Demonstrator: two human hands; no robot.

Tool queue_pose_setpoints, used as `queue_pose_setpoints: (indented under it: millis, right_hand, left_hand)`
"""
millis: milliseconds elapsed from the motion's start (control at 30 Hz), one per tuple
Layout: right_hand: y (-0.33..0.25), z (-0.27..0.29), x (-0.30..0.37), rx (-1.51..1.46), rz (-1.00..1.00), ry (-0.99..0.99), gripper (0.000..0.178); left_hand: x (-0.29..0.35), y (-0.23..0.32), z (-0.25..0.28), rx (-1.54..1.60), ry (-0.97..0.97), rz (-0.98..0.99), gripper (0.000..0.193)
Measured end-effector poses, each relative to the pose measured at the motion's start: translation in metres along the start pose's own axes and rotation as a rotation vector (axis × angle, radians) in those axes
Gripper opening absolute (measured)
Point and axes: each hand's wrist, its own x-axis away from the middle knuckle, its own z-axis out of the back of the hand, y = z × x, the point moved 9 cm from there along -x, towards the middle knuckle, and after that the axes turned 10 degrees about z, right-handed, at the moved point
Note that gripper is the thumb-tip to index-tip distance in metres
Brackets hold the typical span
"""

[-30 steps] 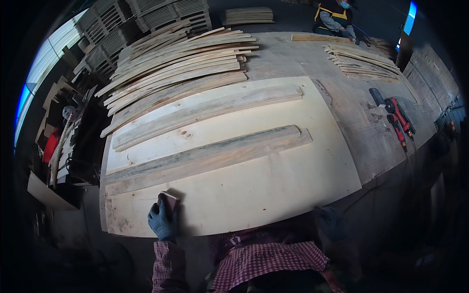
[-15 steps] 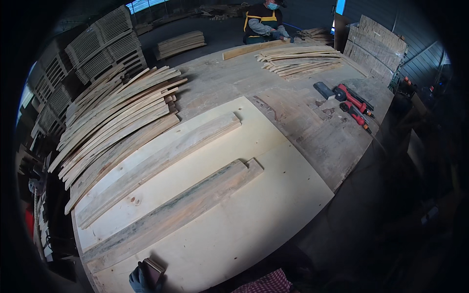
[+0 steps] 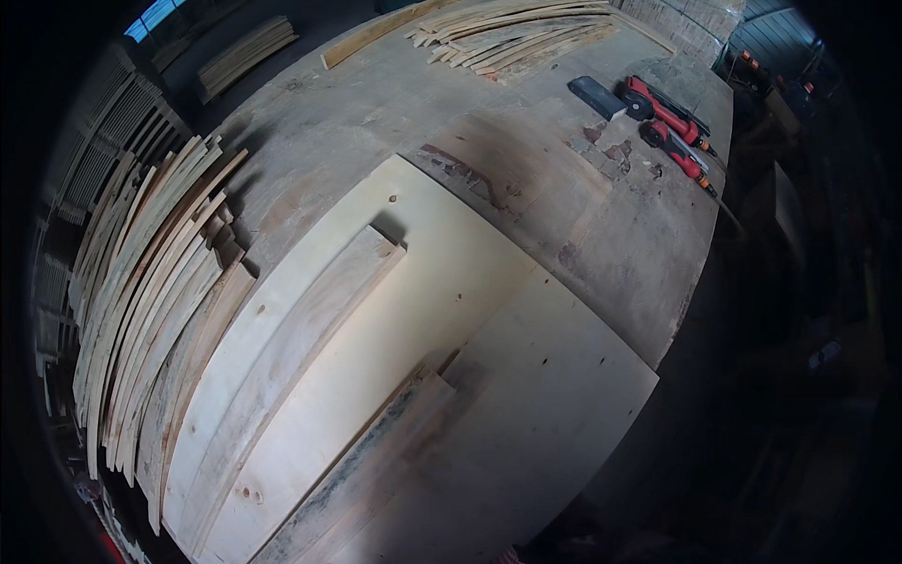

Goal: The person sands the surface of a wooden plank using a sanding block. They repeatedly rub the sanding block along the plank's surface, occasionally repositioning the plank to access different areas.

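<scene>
Neither of my hands shows in the head view now. A pale plywood sheet (image 3: 498, 376) lies on the worktable (image 3: 348, 122). On its left part rests a long, narrow wooden board (image 3: 305, 352), slanting toward the near edge. To the right of it and nearer lies a second board (image 3: 385, 470), grey and brown with a dark streak. Its near end runs out of the picture.
Left of the plywood lies a pile of long wooden slats (image 3: 141, 310); more slats (image 3: 517, 33) lie at the far side. Two red-and-black power tools (image 3: 662, 108) and a dark block (image 3: 597, 97) sit at the far right. Stacked wooden frames (image 3: 117, 117) stand beyond the left edge.
The view has turned and dipped, so the boards appear lower and steeper. My gloved left hand, gripping a small brown block, has left the picture. The co-worker at the far side is out of view.
</scene>
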Motion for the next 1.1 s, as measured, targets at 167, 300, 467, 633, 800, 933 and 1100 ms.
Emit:
queue_pose_setpoints:
  millis: [167, 300, 467, 633, 800, 933, 1100]
  right_hand:
    - [0.001, -0.017, 0.009, -0.045, 0.023, 0.025, 0.046]
    - [0.005, -0.036, 0.013, -0.083, 0.044, 0.03, 0.045]
    - [-0.001, -0.053, 0.0, -0.119, 0.08, 0.046, 0.045]
    - [0.003, -0.062, -0.008, -0.134, 0.094, 0.066, 0.044]
    - [0.002, -0.059, -0.014, -0.128, 0.096, 0.085, 0.044]
    - [0.003, -0.054, -0.014, -0.118, 0.101, 0.097, 0.044]
    - [0.004, -0.051, -0.019, -0.118, 0.117, 0.105, 0.043]
  left_hand:
    - [-0.024, 0.001, -0.018, -0.023, -0.034, 0.022, 0.088]
    - [-0.024, -0.002, -0.019, -0.031, -0.026, 0.038, 0.089]
    - [-0.024, -0.002, -0.028, -0.065, -0.011, 0.054, 0.089]
    - [-0.015, -0.01, -0.03, -0.117, -0.011, 0.087, 0.089]
    - [0.001, -0.019, -0.03, -0.171, -0.02, 0.121, 0.089]
    - [0.017, -0.03, -0.025, -0.207, -0.031, 0.147, 0.09]
    - [0.052, -0.048, -0.021, -0.243, -0.042, 0.189, 0.09]
